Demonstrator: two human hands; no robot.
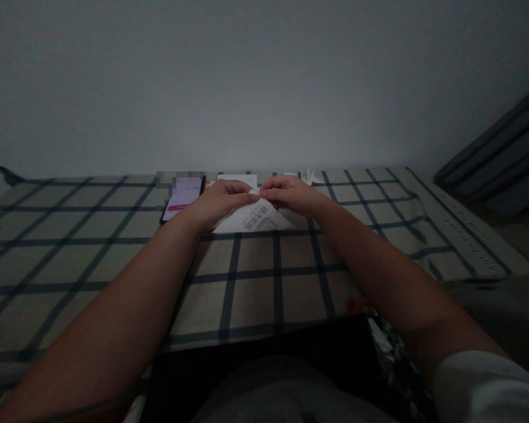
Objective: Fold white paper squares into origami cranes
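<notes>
A printed sheet of paper (253, 218) lies on the checked cloth (255, 276) near the wall. My left hand (218, 201) and my right hand (291, 195) both pinch its upper edge, fingertips almost meeting at the middle. The paper's top corner is lifted between the fingers, and the rest fans out flat toward me. Both forearms reach forward over the cloth.
A phone (183, 197) with a lit pinkish screen lies just left of my left hand. More white paper (238, 178) and a small folded white piece (308, 175) sit by the wall. A dark striped cushion (498, 158) leans at the right. A dark object (264, 358) rests on my lap.
</notes>
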